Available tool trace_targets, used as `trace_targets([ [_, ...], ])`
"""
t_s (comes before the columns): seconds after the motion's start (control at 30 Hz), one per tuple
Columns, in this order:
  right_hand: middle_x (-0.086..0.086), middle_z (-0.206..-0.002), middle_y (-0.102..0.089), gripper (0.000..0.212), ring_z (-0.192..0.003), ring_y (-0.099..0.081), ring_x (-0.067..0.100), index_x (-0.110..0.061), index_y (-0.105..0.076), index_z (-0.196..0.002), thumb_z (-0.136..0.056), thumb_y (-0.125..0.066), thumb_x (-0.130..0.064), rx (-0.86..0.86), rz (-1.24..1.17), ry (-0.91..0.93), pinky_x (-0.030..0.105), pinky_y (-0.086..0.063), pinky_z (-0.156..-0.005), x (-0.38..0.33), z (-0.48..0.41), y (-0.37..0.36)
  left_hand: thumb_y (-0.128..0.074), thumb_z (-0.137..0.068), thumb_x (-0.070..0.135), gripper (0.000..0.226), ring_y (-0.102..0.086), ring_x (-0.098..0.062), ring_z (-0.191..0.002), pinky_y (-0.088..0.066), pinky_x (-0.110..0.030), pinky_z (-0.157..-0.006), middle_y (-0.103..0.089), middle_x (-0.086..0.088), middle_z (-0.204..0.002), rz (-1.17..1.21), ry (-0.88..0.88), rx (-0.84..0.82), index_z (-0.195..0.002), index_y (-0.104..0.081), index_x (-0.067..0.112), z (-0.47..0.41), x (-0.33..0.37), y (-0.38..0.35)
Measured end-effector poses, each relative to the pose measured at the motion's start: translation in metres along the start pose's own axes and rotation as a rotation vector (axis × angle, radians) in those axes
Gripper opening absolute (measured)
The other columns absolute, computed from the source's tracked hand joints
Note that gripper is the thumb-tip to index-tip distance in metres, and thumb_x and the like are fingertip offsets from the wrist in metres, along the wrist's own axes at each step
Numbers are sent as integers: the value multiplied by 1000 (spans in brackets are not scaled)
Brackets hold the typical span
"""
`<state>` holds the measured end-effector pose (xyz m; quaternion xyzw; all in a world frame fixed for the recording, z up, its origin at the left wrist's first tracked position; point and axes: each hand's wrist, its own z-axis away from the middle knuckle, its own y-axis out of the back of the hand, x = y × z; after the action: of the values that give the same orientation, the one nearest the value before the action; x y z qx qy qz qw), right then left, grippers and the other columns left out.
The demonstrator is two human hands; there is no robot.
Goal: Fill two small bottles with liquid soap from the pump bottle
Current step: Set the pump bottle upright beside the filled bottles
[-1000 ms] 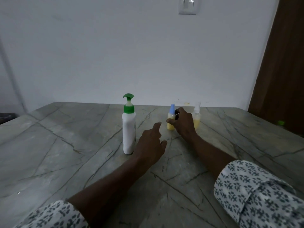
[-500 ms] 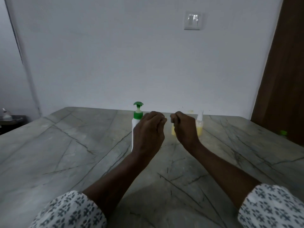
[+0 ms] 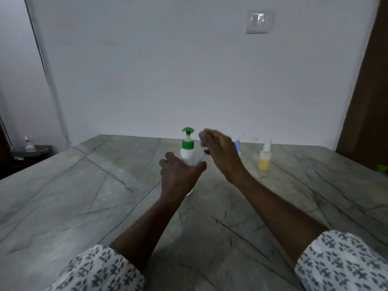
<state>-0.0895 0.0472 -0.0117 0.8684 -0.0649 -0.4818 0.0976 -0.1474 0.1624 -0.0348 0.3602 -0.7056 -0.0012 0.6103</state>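
Two bare forearms, sleeves ending below the elbow. Left sleeve (image 3: 100,269) and right sleeve (image 3: 344,263): white fabric, small dark blue-grey print of leaf and cross-like sprigs, repeated all over. Cuffs loose and wide, hemmed edge. Left hand (image 3: 180,175) and right hand (image 3: 220,152) bare, the right one motion-blurred.

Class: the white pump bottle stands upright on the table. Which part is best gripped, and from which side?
Probably the pump bottle is best taken round its plain white body, below the green collar, coming from the near side as the left hand does. It stands upright, and the pump head should stay free.
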Motion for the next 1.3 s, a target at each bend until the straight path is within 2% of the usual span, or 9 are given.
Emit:
trace_targets([
  [0.17,7,-124,-69,66,-97,-62,14,-16,-65,-127,-85,-55,-66,-95,295,98,29,-48,-89,-62,-27,2,-82,-78,33,62,-62,-24,-102,-46,-31,-79,-64,-13,-126,47,-118,68,-126,-55,5,-3,-2,-2],
  [0.33,28,-86,-69,34,-68,-64,33,14,-67,-83,-85,-66,-20,-210,339,7,54,-59,-72,-70,-45,-7,-78,-82,21,49,-65,-27,-102,-52,-37,-86,-68,-13,-123,63,-169,23,-126,-62,5,-6,-3,4],
  [0.63,19,-71,-59,25,-64,-55,29,0,-56,-59,-78,-63,-16,-375,453,7,44,-56,-68,-72,-59,4,-74,-86,16,46,-68,-31,-104,-55,-55,-90,-68,-12,-120,186,-125,-228,-127,-52,12,-25,-11,14],
  [0.73,23,-81,-67,31,-67,-58,29,10,-61,-72,-81,-66,-19,-371,389,-17,52,-59,-73,-65,-60,6,-70,-89,14,36,-69,-26,-98,-58,-50,-85,-68,-11,-115,233,-136,-281,-120,-51,14,-29,-15,14],
  [0.83,8,-100,-70,45,-79,-69,24,-2,-71,-103,-87,-68,-44,-344,284,-21,45,-62,-80,-62,-57,9,-67,-91,10,34,-69,-19,-95,-59,-39,-79,-68,-11,-115,277,-150,-317,-120,-50,14,-31,-15,16],
  [0.9,15,-97,-65,54,-81,-68,25,-2,-64,-110,-91,-58,-53,-236,39,-119,45,-61,-81,-54,-51,15,-68,-89,5,46,-68,-25,-102,-58,-45,-87,-66,-14,-120,294,-139,-394,-130,-47,12,-32,-16,20],
  [1.07,12,-123,-64,52,-107,-65,22,-5,-46,-140,-94,-63,-24,-301,49,-276,42,-55,-95,16,-12,23,-70,-83,-5,61,-64,-30,-110,-52,-52,-97,-64,-13,-120,158,-95,-491,-137,-45,9,-36,-18,25],
  [1.2,4,-122,-68,56,-111,-66,18,-11,-54,-132,-81,-77,-8,-363,-26,-165,32,-57,-91,43,9,9,-69,-83,-6,56,-64,-27,-107,-52,-52,-98,-66,-12,-119,107,-115,-413,-134,-50,7,-36,-21,18],
  [1.3,5,-122,-68,59,-109,-66,19,-15,-55,-130,-77,-81,-13,-277,-23,-108,42,-56,-94,55,9,-5,-68,-83,-6,58,-61,-28,-113,-50,-52,-101,-63,-11,-125,34,-138,-410,-136,-48,9,-37,-21,14],
])
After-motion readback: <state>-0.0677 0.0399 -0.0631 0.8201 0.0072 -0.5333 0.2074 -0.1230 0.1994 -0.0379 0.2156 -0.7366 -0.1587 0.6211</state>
